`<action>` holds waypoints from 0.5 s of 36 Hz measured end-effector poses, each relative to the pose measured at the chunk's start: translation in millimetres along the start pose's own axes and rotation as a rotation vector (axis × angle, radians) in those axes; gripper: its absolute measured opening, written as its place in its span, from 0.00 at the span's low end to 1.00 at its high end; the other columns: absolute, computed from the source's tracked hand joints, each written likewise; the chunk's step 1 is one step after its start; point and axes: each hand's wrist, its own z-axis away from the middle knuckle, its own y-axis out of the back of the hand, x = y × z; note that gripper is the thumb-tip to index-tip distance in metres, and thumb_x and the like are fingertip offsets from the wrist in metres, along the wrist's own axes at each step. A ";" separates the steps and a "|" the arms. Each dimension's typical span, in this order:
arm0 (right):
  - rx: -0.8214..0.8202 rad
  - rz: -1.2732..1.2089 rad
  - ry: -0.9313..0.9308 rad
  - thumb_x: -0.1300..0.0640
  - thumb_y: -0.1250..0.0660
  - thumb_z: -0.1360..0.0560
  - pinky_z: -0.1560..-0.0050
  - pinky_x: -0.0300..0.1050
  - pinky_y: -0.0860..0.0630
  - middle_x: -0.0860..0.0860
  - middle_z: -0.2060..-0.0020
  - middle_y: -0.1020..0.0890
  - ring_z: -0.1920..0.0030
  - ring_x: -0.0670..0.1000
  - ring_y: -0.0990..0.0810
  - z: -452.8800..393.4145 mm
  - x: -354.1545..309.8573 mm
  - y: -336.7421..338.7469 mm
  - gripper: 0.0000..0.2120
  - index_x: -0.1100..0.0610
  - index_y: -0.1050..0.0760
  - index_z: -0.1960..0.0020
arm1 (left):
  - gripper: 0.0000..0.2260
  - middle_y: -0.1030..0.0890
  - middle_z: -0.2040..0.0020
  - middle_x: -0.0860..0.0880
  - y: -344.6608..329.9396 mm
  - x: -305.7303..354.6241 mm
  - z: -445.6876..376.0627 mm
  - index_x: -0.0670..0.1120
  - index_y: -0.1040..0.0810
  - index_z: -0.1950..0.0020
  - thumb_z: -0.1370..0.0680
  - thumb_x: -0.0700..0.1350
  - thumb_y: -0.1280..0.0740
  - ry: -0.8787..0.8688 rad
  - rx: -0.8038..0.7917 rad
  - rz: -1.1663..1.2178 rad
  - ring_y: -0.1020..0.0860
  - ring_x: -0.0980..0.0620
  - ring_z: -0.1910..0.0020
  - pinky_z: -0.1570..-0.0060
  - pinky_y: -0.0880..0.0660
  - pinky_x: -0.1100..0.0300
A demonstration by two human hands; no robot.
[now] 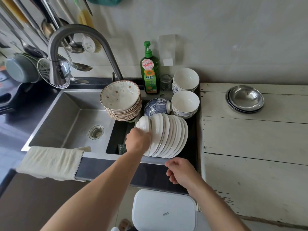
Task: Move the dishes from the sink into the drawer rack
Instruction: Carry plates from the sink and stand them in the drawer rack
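Observation:
A row of several white plates [168, 135] leans on edge in the dark right-hand sink basin [116, 139]. My left hand [138, 140] is closed on the front dish of that row, a small white bowl [143, 123]. My right hand [180, 172] hovers over the sink's front rim [116, 157], fingers loosely curled and holding nothing. A stack of floral-patterned bowls [121, 100] stands at the basin's back left. A blue patterned bowl [156, 105] lies on its side behind the plates. Two stacks of white bowls [185, 90] sit at the back right.
The steel left basin [66, 117] has a drain and a curved faucet [80, 52] above. A green soap bottle [150, 70] stands at the back. A cloth [51, 162] drapes over the front rim. Metal plates [245, 99] rest on the white counter. A white lidded bin [163, 212] stands below.

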 end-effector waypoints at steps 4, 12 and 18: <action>0.000 0.013 0.002 0.55 0.39 0.17 0.62 0.39 0.22 0.53 0.60 0.16 0.66 0.47 0.21 -2.5 0.9 -2.0 0.09 0.53 0.20 0.47 | 0.16 0.17 0.54 0.46 3.6 3.2 1.6 0.43 0.18 0.48 0.27 0.53 0.32 -0.006 0.032 -0.023 0.18 0.42 0.54 0.53 0.21 0.53; -0.019 0.018 -0.001 0.56 0.40 0.17 0.63 0.41 0.23 0.53 0.61 0.17 0.67 0.48 0.21 -11.0 -4.4 -8.6 0.09 0.55 0.21 0.48 | 0.11 0.19 0.60 0.48 18.8 -11.1 15.8 0.46 0.23 0.59 0.26 0.53 0.32 -0.056 0.145 0.052 0.21 0.44 0.58 0.56 0.24 0.54; -0.031 0.041 -0.004 0.56 0.39 0.17 0.64 0.42 0.24 0.53 0.62 0.17 0.66 0.49 0.22 -15.6 -8.8 -14.0 0.09 0.56 0.21 0.49 | 0.12 0.21 0.69 0.50 53.2 -38.0 31.1 0.46 0.22 0.64 0.25 0.51 0.30 -0.107 0.152 0.377 0.22 0.48 0.66 0.65 0.24 0.52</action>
